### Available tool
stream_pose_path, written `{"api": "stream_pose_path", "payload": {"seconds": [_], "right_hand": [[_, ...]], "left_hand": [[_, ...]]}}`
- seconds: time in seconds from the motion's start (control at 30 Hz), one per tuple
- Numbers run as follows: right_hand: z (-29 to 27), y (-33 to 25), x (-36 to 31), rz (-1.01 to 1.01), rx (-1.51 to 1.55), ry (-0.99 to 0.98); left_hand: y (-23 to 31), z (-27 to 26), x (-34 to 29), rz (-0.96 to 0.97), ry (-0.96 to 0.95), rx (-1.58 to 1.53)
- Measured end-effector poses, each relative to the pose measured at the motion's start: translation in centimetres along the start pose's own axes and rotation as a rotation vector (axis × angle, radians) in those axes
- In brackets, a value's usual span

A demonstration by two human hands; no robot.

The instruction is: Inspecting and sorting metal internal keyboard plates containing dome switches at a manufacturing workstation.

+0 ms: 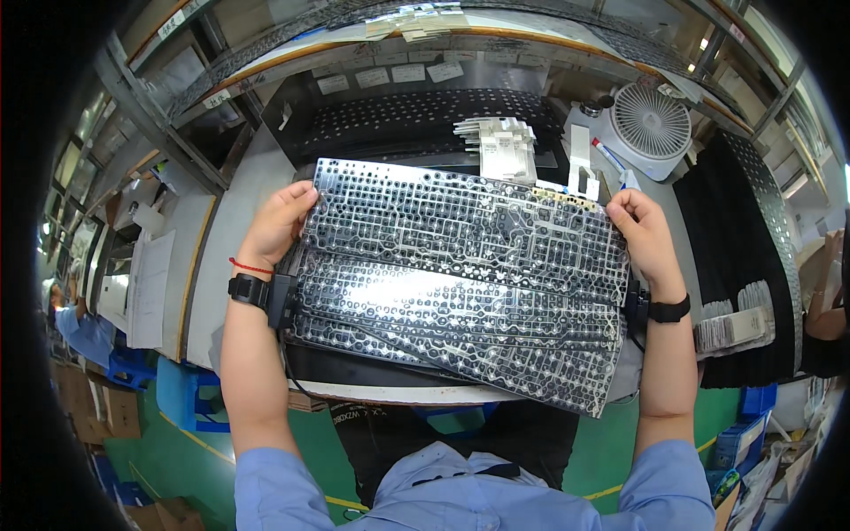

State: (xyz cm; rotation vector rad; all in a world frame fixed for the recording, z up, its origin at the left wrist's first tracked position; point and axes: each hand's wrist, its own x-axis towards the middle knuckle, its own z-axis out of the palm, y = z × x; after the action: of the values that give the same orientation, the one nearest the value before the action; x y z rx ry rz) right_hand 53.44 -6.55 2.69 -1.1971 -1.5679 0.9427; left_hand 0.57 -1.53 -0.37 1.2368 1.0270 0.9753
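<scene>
A wide, clear printed circuit membrane sheet (407, 217) with dark dots and silver traces stretches between my hands, over the bench. My left hand (282, 217) pinches its left edge near the top corner. At the opposite edge, the thumb and fingers of my right hand (645, 232) grip the sheet near its upper right corner. More patterned sheets (531, 363) lie beneath it at differing angles, one tilted down toward the bench's front edge. Strong glare covers the middle, so I cannot tell how many layers there are. A pale tail (580, 164) rises behind the top edge.
Behind the sheet stands a dark stack with white tails (506, 150). A white fan (651, 124) and a marker (611, 157) are at the back right. Black sheets with white tails (739, 327) lie at the right. A shelf (513, 40) crosses above; a blue stool (181, 389) is at left.
</scene>
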Motion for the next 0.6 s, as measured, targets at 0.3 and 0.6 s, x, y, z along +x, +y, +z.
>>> {"api": "stream_pose_path", "payload": {"seconds": [0.3,0.6], "right_hand": [[0.6,-0.5,0.0,0.07,0.151,0.164],[0.1,0.1,0.2,0.021,0.131,0.131]], "left_hand": [[0.5,0.2,0.1,0.134,0.131,-0.141],[0.6,0.7,0.1,0.152,0.198,-0.174]]}}
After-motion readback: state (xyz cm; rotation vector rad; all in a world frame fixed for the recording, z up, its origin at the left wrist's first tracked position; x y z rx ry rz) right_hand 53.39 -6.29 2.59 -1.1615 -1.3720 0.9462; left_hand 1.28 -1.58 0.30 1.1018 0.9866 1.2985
